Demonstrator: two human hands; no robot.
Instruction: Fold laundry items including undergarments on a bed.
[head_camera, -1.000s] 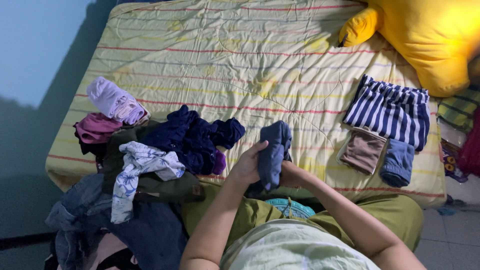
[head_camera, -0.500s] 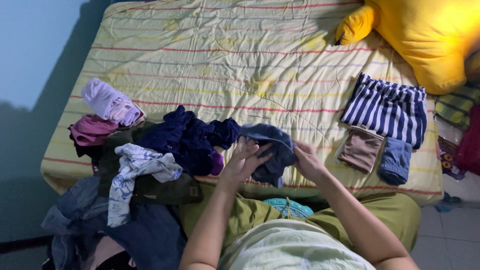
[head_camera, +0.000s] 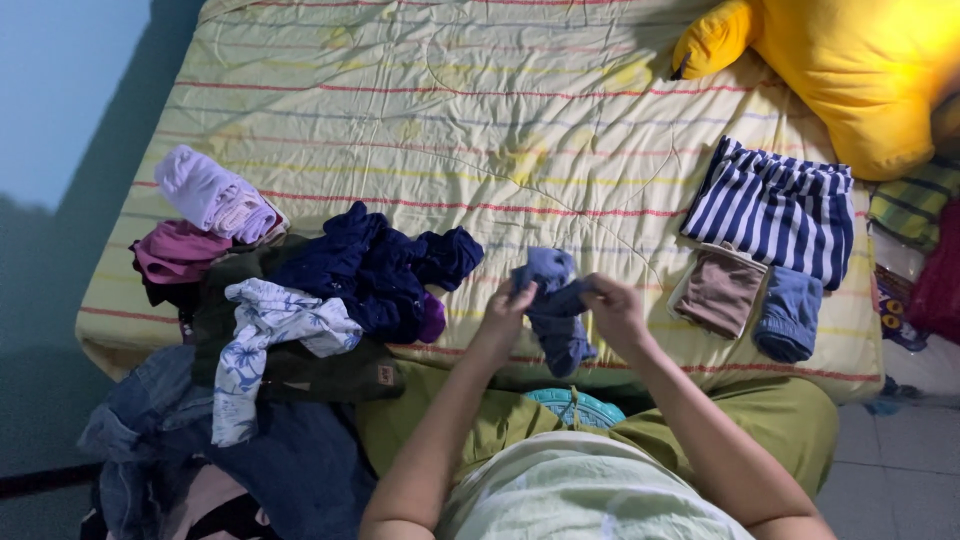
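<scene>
Holding a small blue garment (head_camera: 553, 300) up over the bed (head_camera: 480, 120), left hand (head_camera: 505, 305) and right hand (head_camera: 612, 305) fingers pinching its top edge; loose grip, so I reckon it slumps and bunches onto the navy pile (head_camera: 375, 265).

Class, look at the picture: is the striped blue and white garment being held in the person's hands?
No, the striped garment lies flat on the bed, while both hands hold a small blue cloth.
</scene>
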